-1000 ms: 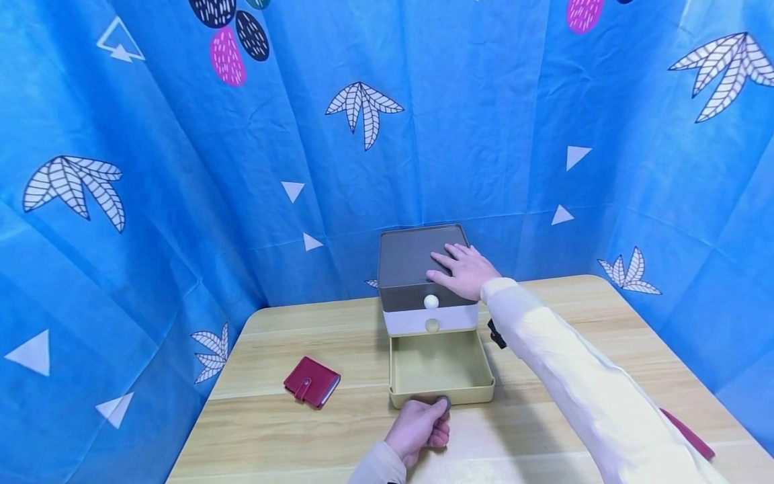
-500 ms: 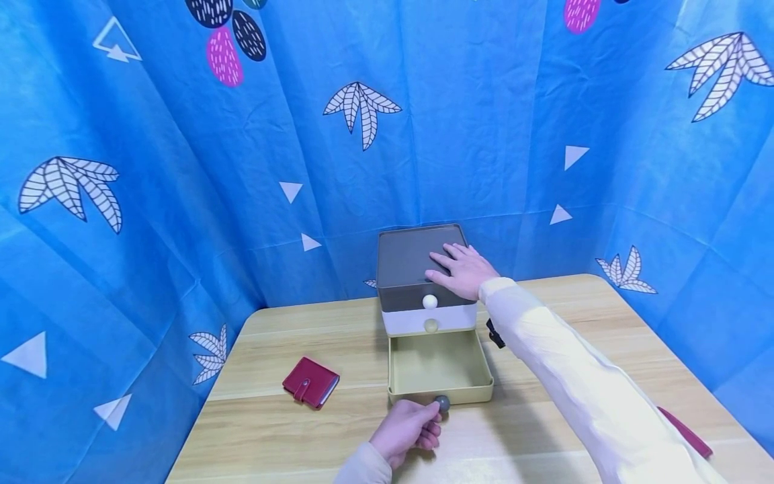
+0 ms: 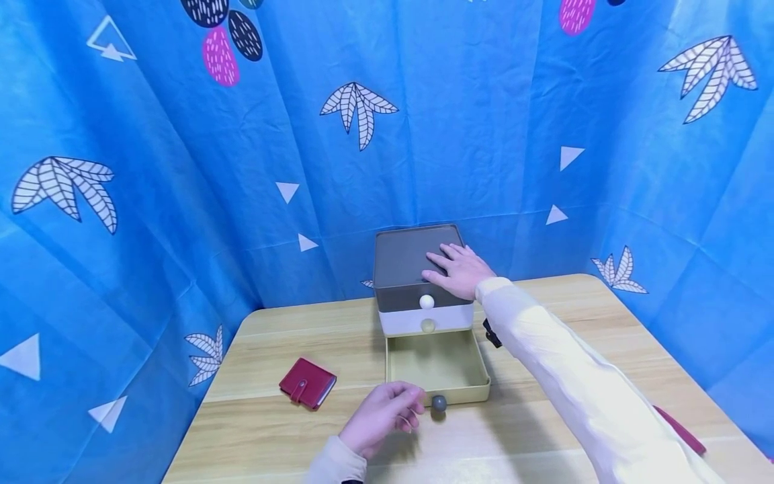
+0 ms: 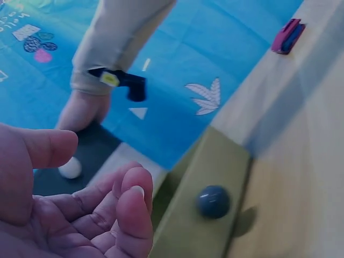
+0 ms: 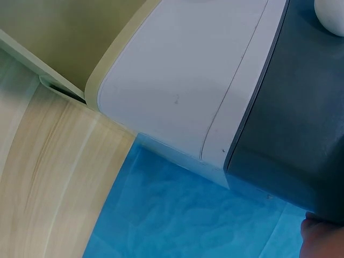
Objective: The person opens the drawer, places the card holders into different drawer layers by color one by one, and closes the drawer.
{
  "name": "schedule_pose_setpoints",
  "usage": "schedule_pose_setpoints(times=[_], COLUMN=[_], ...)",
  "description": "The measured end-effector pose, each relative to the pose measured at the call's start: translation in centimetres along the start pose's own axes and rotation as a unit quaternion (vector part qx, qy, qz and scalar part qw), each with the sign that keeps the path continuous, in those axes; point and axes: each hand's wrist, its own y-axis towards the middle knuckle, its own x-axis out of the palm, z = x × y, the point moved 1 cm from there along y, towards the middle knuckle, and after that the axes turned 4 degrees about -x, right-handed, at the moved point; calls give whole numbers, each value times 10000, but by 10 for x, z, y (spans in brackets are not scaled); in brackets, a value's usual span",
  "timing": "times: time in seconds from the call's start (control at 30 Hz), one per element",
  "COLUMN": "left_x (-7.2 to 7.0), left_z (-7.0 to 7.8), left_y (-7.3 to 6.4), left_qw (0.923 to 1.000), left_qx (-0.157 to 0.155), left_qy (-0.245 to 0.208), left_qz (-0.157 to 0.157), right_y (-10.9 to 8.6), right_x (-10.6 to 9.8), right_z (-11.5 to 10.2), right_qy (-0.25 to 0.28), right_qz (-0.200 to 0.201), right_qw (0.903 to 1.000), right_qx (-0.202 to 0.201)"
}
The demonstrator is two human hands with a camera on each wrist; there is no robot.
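A small stacked drawer unit (image 3: 405,296) with a dark grey top, a white middle and an olive bottom stands at the back of the table. Its olive bottom drawer (image 3: 459,395) is pulled out, and nothing lies inside it. Flat on the grey top rests my right hand (image 3: 461,271), fingers spread. My left hand (image 3: 387,411) is just left of the drawer's round grey knob (image 3: 439,403), apart from it, with loosely bent fingers holding nothing. In the left wrist view the knob (image 4: 213,202) shows beyond the fingertips.
A dark red wallet (image 3: 308,383) with a snap strap lies on the wooden table (image 3: 254,437), left of the drawers. Near the right edge is a long dark red item (image 3: 680,430), partly behind the sleeve. Blue patterned curtains (image 3: 484,134) hang around the table.
My left hand has let go of the grey knob and moved left, away from it. The drawer stays pulled out, and my right hand stays on the top.
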Motion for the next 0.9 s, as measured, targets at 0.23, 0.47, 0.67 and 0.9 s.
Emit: schedule_pose_setpoints(times=[0.23, 0.47, 0.67, 0.9], left_x=[-28, -62, -88, -111], left_z=[18, 20, 18, 20], left_y=[-9, -18, -29, -40], left_qw=[9990, 9948, 9853, 9609], left_qx=[69, 87, 45, 116], left_qy=[219, 495, 1008, 1705], left_qz=[389, 886, 1381, 2179], right_y=[1, 0, 1, 0], right_x=[0, 0, 1, 1], right_z=[-1, -2, -4, -2], right_qy=[-47, -3, 5, -2], right_qz=[12, -69, -25, -67], right_qw=[10000, 10000, 10000, 10000], right_qx=[2, 37, -20, 51])
